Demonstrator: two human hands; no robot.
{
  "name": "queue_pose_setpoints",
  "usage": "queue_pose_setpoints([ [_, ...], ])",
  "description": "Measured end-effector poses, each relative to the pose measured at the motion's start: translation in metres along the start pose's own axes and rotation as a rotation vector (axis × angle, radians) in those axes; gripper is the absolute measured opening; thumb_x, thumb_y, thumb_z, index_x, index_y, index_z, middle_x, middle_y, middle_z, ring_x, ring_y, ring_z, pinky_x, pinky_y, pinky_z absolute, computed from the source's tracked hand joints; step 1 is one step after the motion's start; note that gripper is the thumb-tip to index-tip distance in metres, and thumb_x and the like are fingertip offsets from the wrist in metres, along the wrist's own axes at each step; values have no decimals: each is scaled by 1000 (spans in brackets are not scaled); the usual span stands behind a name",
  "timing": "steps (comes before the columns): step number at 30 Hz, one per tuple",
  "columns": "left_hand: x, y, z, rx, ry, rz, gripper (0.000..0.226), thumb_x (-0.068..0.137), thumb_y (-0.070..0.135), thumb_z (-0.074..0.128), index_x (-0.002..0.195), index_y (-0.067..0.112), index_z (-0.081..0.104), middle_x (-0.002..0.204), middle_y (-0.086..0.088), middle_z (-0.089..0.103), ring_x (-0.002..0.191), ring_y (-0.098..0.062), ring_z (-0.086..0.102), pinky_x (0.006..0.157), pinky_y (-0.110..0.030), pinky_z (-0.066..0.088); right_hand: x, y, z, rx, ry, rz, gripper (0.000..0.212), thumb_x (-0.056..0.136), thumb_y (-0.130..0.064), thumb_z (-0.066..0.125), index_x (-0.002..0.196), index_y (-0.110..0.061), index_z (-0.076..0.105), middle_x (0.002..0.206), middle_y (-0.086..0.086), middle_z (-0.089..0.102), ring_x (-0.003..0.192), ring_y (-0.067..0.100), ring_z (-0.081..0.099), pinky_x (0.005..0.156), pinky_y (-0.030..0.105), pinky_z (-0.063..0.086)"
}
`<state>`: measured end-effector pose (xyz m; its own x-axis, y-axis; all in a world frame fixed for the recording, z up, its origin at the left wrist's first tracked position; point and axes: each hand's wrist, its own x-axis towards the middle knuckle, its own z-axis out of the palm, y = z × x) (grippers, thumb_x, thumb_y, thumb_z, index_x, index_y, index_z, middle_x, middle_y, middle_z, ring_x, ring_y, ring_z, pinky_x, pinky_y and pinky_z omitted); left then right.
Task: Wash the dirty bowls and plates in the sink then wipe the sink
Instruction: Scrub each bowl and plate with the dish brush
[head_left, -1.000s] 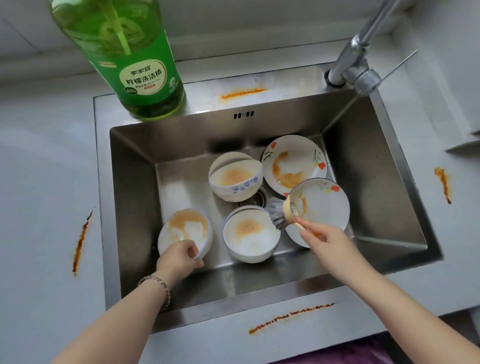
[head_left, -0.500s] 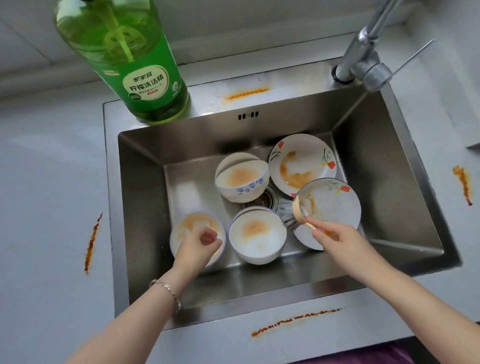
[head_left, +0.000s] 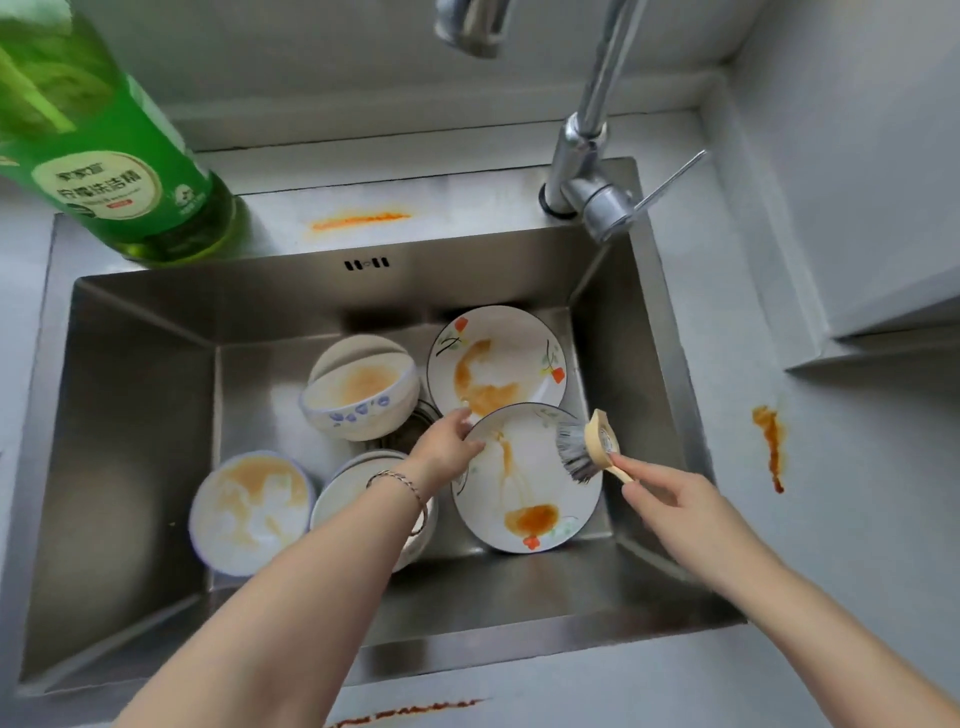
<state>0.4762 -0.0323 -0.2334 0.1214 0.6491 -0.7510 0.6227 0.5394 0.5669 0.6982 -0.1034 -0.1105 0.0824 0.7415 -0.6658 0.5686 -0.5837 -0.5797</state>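
The steel sink (head_left: 130, 415) holds two plates and several bowls, all smeared with orange-brown sauce. The front plate (head_left: 524, 483) lies at the right side of the basin, and its upper edge overlaps the back plate (head_left: 496, 358). The left hand (head_left: 447, 447) reaches across the basin and its fingers curl over the upper left rim of the front plate, gripping it. The right hand (head_left: 670, 499) grasps the handle of a wooden dish brush (head_left: 584, 447), whose bristles rest on the upper right part of the same plate.

Two stacked bowls (head_left: 358, 389) sit left of the back plate. A third bowl (head_left: 249, 504) is at the front left. A fourth bowl (head_left: 358, 488) is partly hidden under the left forearm.

A green soap bottle (head_left: 119, 171) stands on the back left ledge and a faucet (head_left: 587, 171) on the back right. Orange streaks mark the back ledge (head_left: 358, 221) and the counter (head_left: 857, 519).
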Motion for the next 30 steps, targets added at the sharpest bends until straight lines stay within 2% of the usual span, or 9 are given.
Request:
queue_pose_setpoints([
  [5,13,-7,13,40,27,12,23,88,1,52,104,10,66,98,-4,65,92,-18,58,84,-30,45,5,13,-10,57,-60,-9,34,95,-22,48,125,-37,55,116,-16,61,109,2,53,87,19,37],
  [9,-1,2,18,-71,-12,40,32,84,-12,49,107,5,64,86,-4,64,78,-18,61,70,-20,50,6,13,-17,55,-103,-25,35,95,-20,48,125,-36,54,124,-18,57,118,1,49,92,17,33],
  [13,-28,1,13,-262,10,-70,37,82,-13,49,109,9,61,81,-13,67,73,-26,65,67,-38,58,-2,5,-32,66,-75,-42,35,95,-20,49,126,-34,54,113,-19,56,103,-4,48,86,15,34],
  [15,-50,4,7,-415,22,-98,38,82,-15,49,111,8,58,80,-13,67,68,-23,66,60,-38,59,-9,0,-40,85,-38,-59,35,95,-18,49,125,-35,54,101,-18,61,87,-7,50,75,10,36],
  [18,-94,13,-6,-661,47,-110,41,84,-17,46,107,15,57,80,-11,66,58,-16,66,48,-26,53,-22,-12,-55,65,-5,-99,35,95,-15,47,125,-32,54,50,-27,52,55,-15,48,61,5,31],
  [22,-148,16,-26,-898,66,-55,59,82,-20,43,118,25,53,88,-7,71,77,-28,65,65,-38,52,-46,-43,-70,-46,48,-179,37,96,-16,46,127,-33,52,34,-26,42,44,-16,45,46,6,31],
  [24,-173,17,-36,-997,74,-11,63,82,-21,40,115,30,53,92,-2,72,81,-27,69,71,-45,56,-59,-64,-70,-122,80,-240,36,96,-21,46,125,-41,52,44,-26,49,54,-9,52,51,7,35],
  [27,-207,21,-48,-1087,52,28,66,84,-20,38,114,37,50,101,-4,69,92,-30,68,71,-50,58,-69,-95,-57,-348,95,-333,36,96,-29,44,127,-47,49,101,-11,69,87,14,62,76,30,48],
  [30,-238,18,-61,-1107,74,62,66,85,-19,37,111,41,47,113,-8,62,102,-34,63,66,-44,59,-76,-127,-29,-575,71,-445,35,97,-32,39,127,-49,47,110,-5,67,92,23,58,74,32,46],
])
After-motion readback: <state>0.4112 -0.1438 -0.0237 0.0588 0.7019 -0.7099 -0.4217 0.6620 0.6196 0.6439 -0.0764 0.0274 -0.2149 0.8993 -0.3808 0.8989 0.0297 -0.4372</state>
